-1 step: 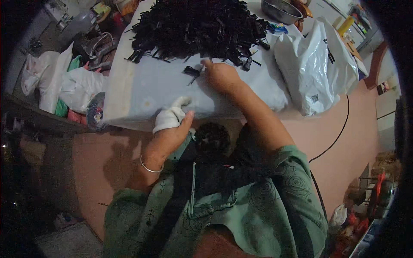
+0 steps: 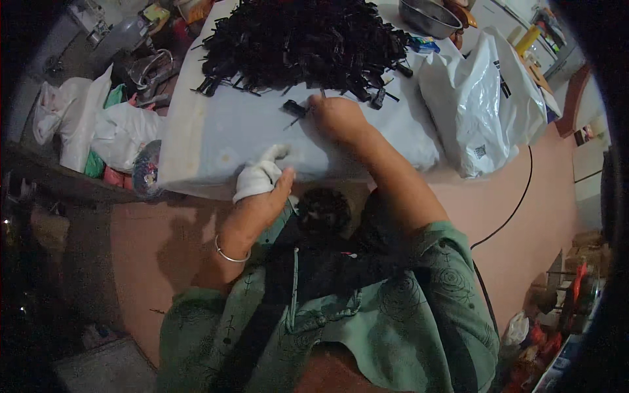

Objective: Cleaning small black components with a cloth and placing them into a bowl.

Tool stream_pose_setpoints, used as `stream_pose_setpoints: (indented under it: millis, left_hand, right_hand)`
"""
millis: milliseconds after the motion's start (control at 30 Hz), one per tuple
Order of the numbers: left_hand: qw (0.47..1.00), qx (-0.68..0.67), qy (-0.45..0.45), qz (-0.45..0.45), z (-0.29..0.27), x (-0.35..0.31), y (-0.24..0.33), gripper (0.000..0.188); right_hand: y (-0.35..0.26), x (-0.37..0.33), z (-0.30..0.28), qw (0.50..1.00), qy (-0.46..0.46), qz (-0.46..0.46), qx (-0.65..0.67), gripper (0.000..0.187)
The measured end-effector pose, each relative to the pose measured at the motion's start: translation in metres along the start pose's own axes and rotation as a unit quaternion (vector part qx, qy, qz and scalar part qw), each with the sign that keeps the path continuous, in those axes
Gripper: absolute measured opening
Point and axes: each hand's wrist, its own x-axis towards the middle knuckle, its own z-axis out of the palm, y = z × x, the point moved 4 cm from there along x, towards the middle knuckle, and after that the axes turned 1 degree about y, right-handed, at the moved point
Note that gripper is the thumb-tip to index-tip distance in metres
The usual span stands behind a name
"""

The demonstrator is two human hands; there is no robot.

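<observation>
My right hand (image 2: 339,120) is closed in a pinch over the table, at the near edge of a large heap of small black plastic parts (image 2: 288,49). One black plastic part (image 2: 295,109) sticks out to the left of its fingertips, with a thin dark strip below it. My fingers partly hide where they grip it. My left hand (image 2: 261,177) wears a white glove that leaves the thumb bare. It stays at the table's front edge, fingers loosely curved and thumb apart, with nothing visible between them.
A pale covered table (image 2: 196,150) carries the heap. On its right stand a white plastic bag (image 2: 468,108) and, farther back, a metal bowl (image 2: 429,18). White sacks (image 2: 124,134) lie left of the table. A black cable (image 2: 514,219) runs over the floor at right.
The black plastic part at my right fingertips has shifted and turned slightly. Both hands stay nearly in place.
</observation>
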Motion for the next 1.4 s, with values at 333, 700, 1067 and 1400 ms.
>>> stream_pose_setpoints:
  millis: [333, 700, 1067, 1400]
  left_hand:
    - [0.999, -0.023, 0.006, -0.022, 0.003, 0.028, 0.009, 0.029]
    - [0.965, -0.22, -0.142, -0.031, 0.016, 0.0, 0.034, 0.028]
    - [0.976, 0.071, 0.049, 0.2, 0.017, -0.003, 0.041, 0.022]
    - [0.988, 0.009, 0.042, 0.15, 0.017, -0.012, 0.047, 0.018]
  right_hand:
    - [-0.064, -0.074, -0.03, 0.967, 0.024, -0.254, 0.007, 0.012]
    - [-0.045, -0.089, -0.024, 0.934, 0.064, 0.079, 0.343, 0.018]
    - [-0.057, -0.105, 0.0, 0.876, 0.012, 0.082, 0.475, 0.027]
    - [-0.067, -0.113, -0.017, 0.879, 0.008, 0.071, 0.472, 0.03]
